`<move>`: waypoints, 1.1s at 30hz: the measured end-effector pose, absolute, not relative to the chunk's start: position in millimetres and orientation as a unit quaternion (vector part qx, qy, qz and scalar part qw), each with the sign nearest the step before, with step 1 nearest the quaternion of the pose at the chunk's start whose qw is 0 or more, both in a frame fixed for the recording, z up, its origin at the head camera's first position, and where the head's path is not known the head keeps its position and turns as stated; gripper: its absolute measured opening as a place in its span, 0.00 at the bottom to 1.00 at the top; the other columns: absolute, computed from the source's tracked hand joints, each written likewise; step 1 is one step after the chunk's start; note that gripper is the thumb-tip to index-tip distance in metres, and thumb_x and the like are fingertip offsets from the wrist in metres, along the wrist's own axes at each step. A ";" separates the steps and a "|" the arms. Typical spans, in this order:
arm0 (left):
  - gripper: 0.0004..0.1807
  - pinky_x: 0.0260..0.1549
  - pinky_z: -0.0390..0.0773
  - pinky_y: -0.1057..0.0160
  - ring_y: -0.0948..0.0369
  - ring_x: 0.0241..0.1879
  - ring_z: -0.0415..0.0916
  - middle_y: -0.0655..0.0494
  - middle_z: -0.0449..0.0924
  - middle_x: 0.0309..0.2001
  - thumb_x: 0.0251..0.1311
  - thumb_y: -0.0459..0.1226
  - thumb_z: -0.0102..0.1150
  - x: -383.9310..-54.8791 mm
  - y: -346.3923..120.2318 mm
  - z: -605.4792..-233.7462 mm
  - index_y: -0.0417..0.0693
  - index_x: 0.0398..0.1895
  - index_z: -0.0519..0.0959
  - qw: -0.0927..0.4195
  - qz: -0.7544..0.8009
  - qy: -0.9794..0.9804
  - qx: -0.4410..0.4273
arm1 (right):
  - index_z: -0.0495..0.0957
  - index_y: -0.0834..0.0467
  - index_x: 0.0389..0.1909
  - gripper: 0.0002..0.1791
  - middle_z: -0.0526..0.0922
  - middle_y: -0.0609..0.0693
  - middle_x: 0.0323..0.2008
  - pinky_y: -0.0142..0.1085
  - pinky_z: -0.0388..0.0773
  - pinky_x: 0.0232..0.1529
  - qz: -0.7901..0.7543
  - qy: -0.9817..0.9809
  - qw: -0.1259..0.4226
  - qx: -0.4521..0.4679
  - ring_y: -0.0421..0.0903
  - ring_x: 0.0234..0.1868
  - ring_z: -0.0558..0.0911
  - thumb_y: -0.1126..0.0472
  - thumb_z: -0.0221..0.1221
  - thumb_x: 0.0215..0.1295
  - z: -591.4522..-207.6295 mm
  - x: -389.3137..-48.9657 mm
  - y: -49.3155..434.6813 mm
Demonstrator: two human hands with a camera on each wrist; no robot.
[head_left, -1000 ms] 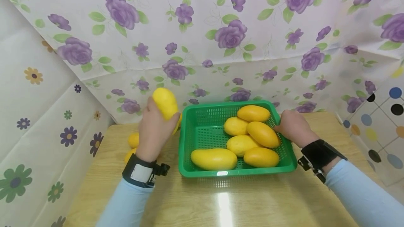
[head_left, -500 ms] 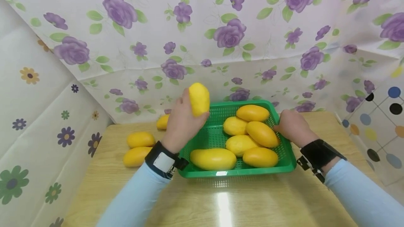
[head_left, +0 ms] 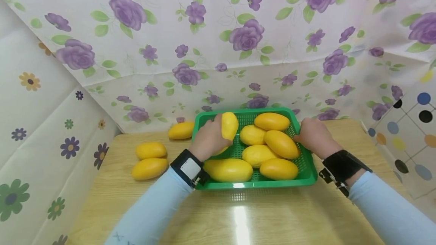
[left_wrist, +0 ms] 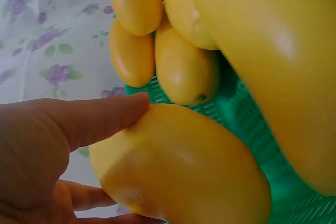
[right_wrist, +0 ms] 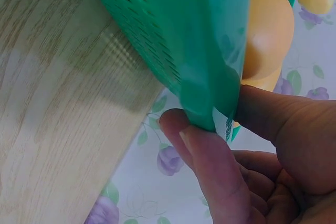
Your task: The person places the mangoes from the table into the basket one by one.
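Note:
My left hand [head_left: 210,138] grips a yellow mango [head_left: 229,125] inside the left part of a green plastic basket [head_left: 201,188]. In the left wrist view the thumb lies along one side of that mango [left_wrist: 189,166], with other fingers partly hidden under it. Pinched between thumb and fingers of my right hand [head_left: 315,137] is the basket's right rim, as the right wrist view confirms [right_wrist: 210,103]. Several mangoes fill the basket's right side, among them an orange-yellow one [head_left: 282,144]. A longer yellow mango [head_left: 229,170] lies along the front.
Left of the basket, two mangoes lie side by side on the wooden table [head_left: 190,214], the nearer mango [head_left: 150,168] touching the farther mango [head_left: 151,150]. Another mango [head_left: 181,130] sits by the basket's back left corner. A flowered sheet [head_left: 218,48] hangs behind.
My left hand has carried the mango rightward from beside the basket, over its left rim, and down into it. The right hand stays on the rim.

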State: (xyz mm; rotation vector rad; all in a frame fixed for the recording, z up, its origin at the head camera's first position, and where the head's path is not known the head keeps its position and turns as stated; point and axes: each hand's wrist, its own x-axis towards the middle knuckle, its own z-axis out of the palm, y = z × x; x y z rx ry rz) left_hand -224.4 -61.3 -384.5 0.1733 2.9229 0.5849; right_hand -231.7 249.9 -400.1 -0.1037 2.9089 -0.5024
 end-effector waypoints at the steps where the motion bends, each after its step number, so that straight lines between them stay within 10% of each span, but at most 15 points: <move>1: 0.54 0.50 0.75 0.50 0.48 0.54 0.72 0.43 0.70 0.59 0.46 0.50 0.69 -224.8 -61.1 -386.6 0.49 0.73 0.48 0.086 0.195 0.975 0.059 | 0.73 0.63 0.18 0.14 0.72 0.52 0.14 0.31 0.71 0.14 -0.168 0.981 0.093 -0.035 0.45 0.14 0.74 0.59 0.63 0.54 -400.2 -231.7 249.8; 21: 0.47 0.28 0.77 0.56 0.53 0.38 0.77 0.46 0.77 0.47 0.48 0.49 0.68 -232.9 -57.7 -403.9 0.48 0.68 0.54 0.122 0.126 0.981 0.077 | 0.72 0.63 0.19 0.14 0.72 0.52 0.14 0.31 0.71 0.14 -0.164 0.981 0.094 -0.034 0.45 0.14 0.74 0.58 0.63 0.55 -398.8 -231.4 248.1; 33: 0.49 0.43 0.79 0.50 0.48 0.51 0.76 0.41 0.73 0.58 0.51 0.48 0.66 -230.9 -53.6 -408.7 0.47 0.72 0.50 0.153 0.123 0.977 0.080 | 0.72 0.62 0.18 0.14 0.71 0.52 0.14 0.32 0.70 0.16 -0.156 0.983 0.080 -0.048 0.45 0.15 0.73 0.59 0.63 0.53 -401.7 -229.0 247.5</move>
